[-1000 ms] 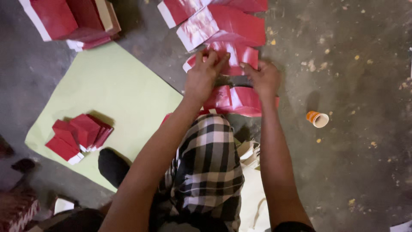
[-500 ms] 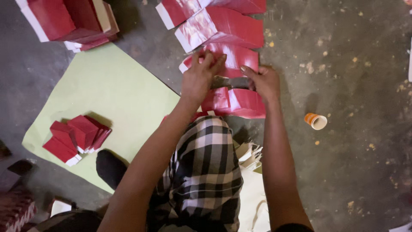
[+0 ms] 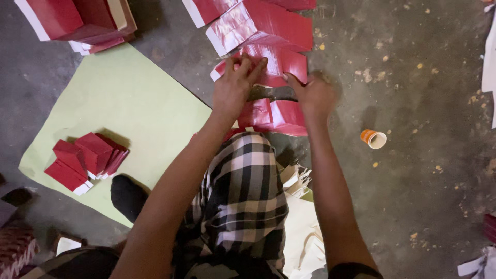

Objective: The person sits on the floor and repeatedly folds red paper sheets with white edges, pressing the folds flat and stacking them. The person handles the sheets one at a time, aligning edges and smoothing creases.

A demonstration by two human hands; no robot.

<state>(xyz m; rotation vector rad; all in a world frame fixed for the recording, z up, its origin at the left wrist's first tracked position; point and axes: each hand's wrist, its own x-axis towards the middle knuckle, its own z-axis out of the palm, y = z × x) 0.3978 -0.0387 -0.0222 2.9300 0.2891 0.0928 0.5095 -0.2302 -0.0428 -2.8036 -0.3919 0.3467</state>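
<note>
Stock on the grey concrete floor [image 3: 423, 77]: one pile of glossy red folded cartons [image 3: 268, 31] with white edges directly ahead of me; a second red-and-cream stack [image 3: 77, 20] at far left; a small fanned heap of red folded pieces [image 3: 85, 160] lying on the pale green sheet [image 3: 129, 108] to my left; one small orange paper cup [image 3: 373, 138] tipped on its side to my right, well apart from the rest. The red carton sheet [image 3: 279, 103] in hand lies flat just beyond my checked-cloth knee [image 3: 243, 196]. My left hand [image 3: 235, 90] presses on it, fingers together and flat. My right hand [image 3: 315, 95] has fingers closed around a dark metal tool [image 3: 271, 93] laid across the sheet.
</note>
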